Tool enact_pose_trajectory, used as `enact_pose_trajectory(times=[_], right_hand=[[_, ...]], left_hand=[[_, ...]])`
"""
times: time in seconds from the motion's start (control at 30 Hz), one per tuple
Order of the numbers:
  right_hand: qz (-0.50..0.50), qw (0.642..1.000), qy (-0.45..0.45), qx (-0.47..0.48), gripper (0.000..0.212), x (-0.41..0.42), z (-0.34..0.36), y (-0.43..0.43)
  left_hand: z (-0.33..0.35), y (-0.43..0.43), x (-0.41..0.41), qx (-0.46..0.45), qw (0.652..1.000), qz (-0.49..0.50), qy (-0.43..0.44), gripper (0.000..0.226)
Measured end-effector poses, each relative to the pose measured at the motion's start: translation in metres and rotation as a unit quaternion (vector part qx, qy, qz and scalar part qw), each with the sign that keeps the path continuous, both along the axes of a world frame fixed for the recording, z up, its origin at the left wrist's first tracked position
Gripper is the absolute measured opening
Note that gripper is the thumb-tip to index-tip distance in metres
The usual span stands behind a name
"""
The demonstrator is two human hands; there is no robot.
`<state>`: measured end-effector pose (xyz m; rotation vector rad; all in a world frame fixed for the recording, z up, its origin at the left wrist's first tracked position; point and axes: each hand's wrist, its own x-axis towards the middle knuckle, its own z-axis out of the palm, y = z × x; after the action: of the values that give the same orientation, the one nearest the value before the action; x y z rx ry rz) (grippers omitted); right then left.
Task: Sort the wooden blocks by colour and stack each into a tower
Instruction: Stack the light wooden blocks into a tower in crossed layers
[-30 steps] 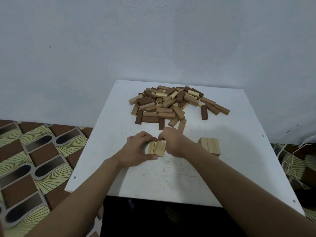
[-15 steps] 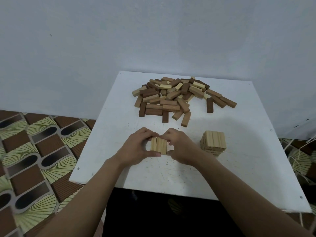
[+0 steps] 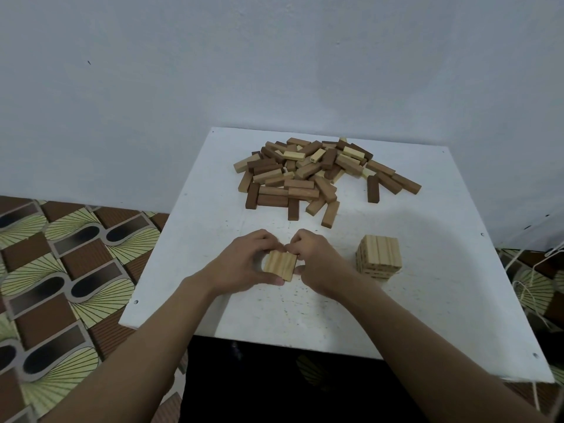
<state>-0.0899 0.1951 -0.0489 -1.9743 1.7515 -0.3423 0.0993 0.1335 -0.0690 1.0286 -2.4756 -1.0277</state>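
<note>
Nearest us, our left grip (image 3: pixel 241 264) and right grip (image 3: pixel 317 264) pinch a flat row of pale wooden blocks (image 3: pixel 280 265) from both sides at the white counter's (image 3: pixel 427 300) middle. A pale block tower (image 3: pixel 378 257) stands at three o'clock; the mixed brown-and-pale pile (image 3: pixel 317 175) lies farther off at twelve.

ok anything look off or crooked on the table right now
Nothing spilled or broken. The tower looks slightly uneven near its base, layers not quite flush. The row of light blocks pinched between left hand and right hand sits a little skewed. The pile is just unsorted.
</note>
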Motion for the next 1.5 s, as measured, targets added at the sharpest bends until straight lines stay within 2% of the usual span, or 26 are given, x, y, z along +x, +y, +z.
enact_pose_trajectory(times=[0.2, 0.33, 0.57, 0.77, 0.97, 1.2, 1.4, 1.5], right_hand=[[-0.022, 1.000, -0.002, 0.003, 0.020, -0.003, -0.001, -0.003], [-0.014, 1.000, 0.012, -0.025, 0.018, -0.004, -0.004, -0.001], [-0.085, 0.996, -0.007, -0.041, 0.013, 0.001, -0.011, 0.004], [-0.111, 0.991, -0.054, -0.044, 0.019, 0.001, -0.016, 0.005], [-0.109, 0.989, -0.081, -0.051, 0.015, -0.001, -0.014, 0.009], [-0.117, 0.990, -0.069, -0.048, 0.029, 0.003, -0.007, 0.010], [-0.172, 0.981, -0.065, -0.055, 0.036, 0.012, -0.003, 0.011], [-0.178, 0.979, -0.073, -0.065, 0.040, 0.014, -0.001, 0.013]], left_hand=[[0.002, -0.011, -0.002, 0.007, 1.000, -0.015, -0.012, 0.062], [0.008, -0.018, -0.003, -0.005, 1.000, -0.012, 0.021, 0.078], [0.013, -0.019, -0.002, 0.013, 1.000, -0.022, 0.015, 0.074], [0.011, 0.002, 0.010, 0.008, 0.997, 0.070, 0.038, 0.072], [-0.004, 0.024, 0.014, -0.015, 0.990, 0.142, 0.012, 0.078], [-0.004, 0.009, 0.014, -0.024, 0.996, 0.088, 0.008, 0.057], [0.006, -0.021, 0.014, -0.002, 1.000, 0.007, -0.030, 0.055], [0.006, -0.026, 0.015, 0.006, 0.999, 0.003, -0.043, 0.058]])
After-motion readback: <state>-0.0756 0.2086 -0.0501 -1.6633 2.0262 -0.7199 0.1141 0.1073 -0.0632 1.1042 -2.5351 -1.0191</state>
